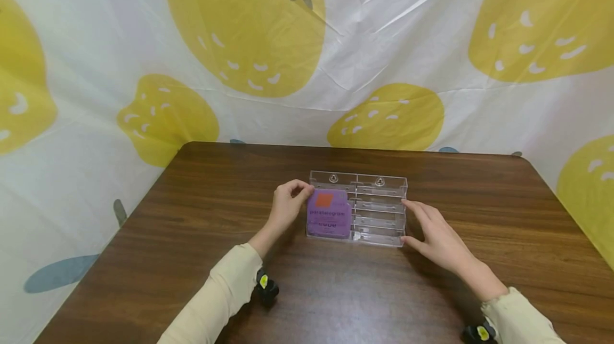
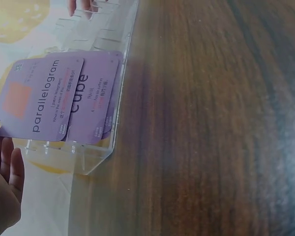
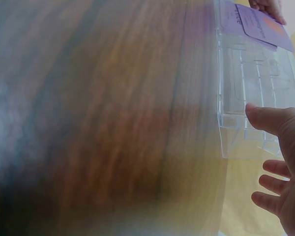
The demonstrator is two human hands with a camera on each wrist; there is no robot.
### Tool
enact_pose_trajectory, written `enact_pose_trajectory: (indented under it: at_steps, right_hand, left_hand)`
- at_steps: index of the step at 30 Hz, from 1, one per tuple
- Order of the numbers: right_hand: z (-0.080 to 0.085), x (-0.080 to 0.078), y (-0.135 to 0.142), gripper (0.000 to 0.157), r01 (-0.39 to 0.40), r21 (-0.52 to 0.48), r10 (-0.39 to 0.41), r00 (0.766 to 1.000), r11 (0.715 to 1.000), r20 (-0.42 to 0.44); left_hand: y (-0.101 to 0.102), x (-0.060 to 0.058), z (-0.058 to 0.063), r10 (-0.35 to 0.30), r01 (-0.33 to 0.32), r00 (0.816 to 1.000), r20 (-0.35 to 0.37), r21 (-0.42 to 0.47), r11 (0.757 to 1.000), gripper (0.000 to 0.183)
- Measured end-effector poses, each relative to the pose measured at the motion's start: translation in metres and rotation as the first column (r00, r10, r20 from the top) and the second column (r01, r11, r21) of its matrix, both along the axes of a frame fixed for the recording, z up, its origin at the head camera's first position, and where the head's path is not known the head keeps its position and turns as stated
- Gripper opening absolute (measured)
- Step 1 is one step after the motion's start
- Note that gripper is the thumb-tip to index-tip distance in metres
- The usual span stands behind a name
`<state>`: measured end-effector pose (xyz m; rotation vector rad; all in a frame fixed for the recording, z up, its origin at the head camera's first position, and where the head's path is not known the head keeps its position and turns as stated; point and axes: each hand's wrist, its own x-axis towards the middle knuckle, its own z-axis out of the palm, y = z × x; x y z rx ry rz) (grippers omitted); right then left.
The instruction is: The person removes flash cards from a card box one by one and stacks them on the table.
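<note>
A clear plastic rack (image 1: 379,221) with two columns of stepped pockets lies on the wooden table. Purple cards fill its left column. The front-most, a card printed "parallelogram" (image 1: 327,213) with an orange shape, overlaps one printed "cube" (image 2: 91,105); part of another purple card shows behind that in the left wrist view. My left hand (image 1: 288,202) pinches the parallelogram card at its upper left corner. On the far side of the rack, my right hand (image 1: 436,237) touches the right edge, thumb near the front corner and fingers extended farther back. Nothing stands in the right column's pockets.
The brown wooden table (image 1: 192,216) surrounds the rack. Behind it hangs a white cloth (image 1: 268,120) with a yellow fruit print. Black wrist cameras sit on both wrists, below the pale sleeves (image 1: 216,290).
</note>
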<state>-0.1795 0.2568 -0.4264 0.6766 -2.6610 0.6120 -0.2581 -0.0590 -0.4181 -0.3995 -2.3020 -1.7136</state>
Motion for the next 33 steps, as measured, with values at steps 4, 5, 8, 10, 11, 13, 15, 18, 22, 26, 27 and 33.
enact_pose_trajectory:
  at_steps: [4, 5, 8, 10, 11, 13, 15, 18, 22, 26, 27, 33]
  right_hand:
    - [0.000, 0.000, 0.000, 0.076, -0.001, 0.003, 0.001, 1.000, 1.000, -0.004]
    - [0.000, 0.000, 0.000, 0.076, -0.001, 0.004, 0.001, 1.000, 1.000, -0.005]
    - [0.000, 0.000, 0.000, 0.076, -0.002, 0.004, 0.002, 1.000, 1.000, -0.004]
    - [0.000, 0.000, 0.000, 0.076, -0.002, 0.004, 0.002, 1.000, 1.000, -0.002]
    - [0.000, 0.000, 0.000, 0.076, -0.002, 0.003, 0.002, 1.000, 1.000, 0.000]
    - [0.000, 0.000, 0.000, 0.076, -0.003, 0.002, 0.003, 1.000, 1.000, 0.002]
    - [0.000, 0.001, -0.001, 0.077, -0.002, 0.001, 0.002, 1.000, 1.000, 0.003]
    - [0.000, 0.001, 0.000, 0.077, -0.004, 0.001, 0.004, 1.000, 1.000, 0.002]
    - [0.000, 0.002, 0.000, 0.077, -0.006, 0.003, 0.006, 1.000, 1.000, 0.000]
    - [0.001, 0.002, 0.000, 0.077, -0.007, 0.005, 0.007, 1.000, 1.000, 0.000]
    - [0.001, 0.002, 0.000, 0.077, -0.008, 0.005, 0.008, 1.000, 1.000, -0.001]
    - [0.001, 0.001, -0.001, 0.077, -0.010, 0.008, 0.010, 1.000, 1.000, -0.004]
  left_hand:
    - [0.000, -0.001, 0.002, -0.003, 0.003, 1.000, 0.004, 0.023, 1.000, 0.016]
    - [0.000, -0.001, 0.002, -0.004, 0.004, 1.000, 0.008, 0.027, 1.000, 0.016]
    - [-0.001, 0.000, 0.004, -0.008, 0.008, 1.000, 0.019, 0.042, 0.999, 0.016]
    - [-0.002, 0.000, 0.005, -0.012, 0.010, 0.999, 0.030, 0.056, 0.998, 0.016]
    - [-0.002, 0.000, 0.006, -0.014, 0.011, 0.999, 0.033, 0.062, 0.998, 0.016]
    - [-0.003, 0.001, 0.008, -0.014, 0.012, 0.999, 0.036, 0.071, 0.997, 0.016]
    - [-0.004, 0.001, 0.009, -0.011, 0.008, 0.999, 0.039, 0.074, 0.997, 0.017]
    - [-0.005, 0.003, 0.012, -0.012, 0.008, 0.999, 0.048, 0.082, 0.997, 0.018]
    - [-0.005, 0.015, 0.027, -0.021, 0.016, 0.998, 0.059, 0.086, 0.996, 0.019]
    - [-0.006, 0.026, 0.041, -0.025, 0.020, 0.998, 0.063, 0.072, 0.997, 0.018]
    - [-0.006, 0.027, 0.042, -0.024, 0.019, 0.998, 0.063, 0.068, 0.997, 0.018]
    - [-0.012, 0.031, 0.044, -0.025, 0.022, 0.999, 0.046, 0.069, 0.997, 0.016]
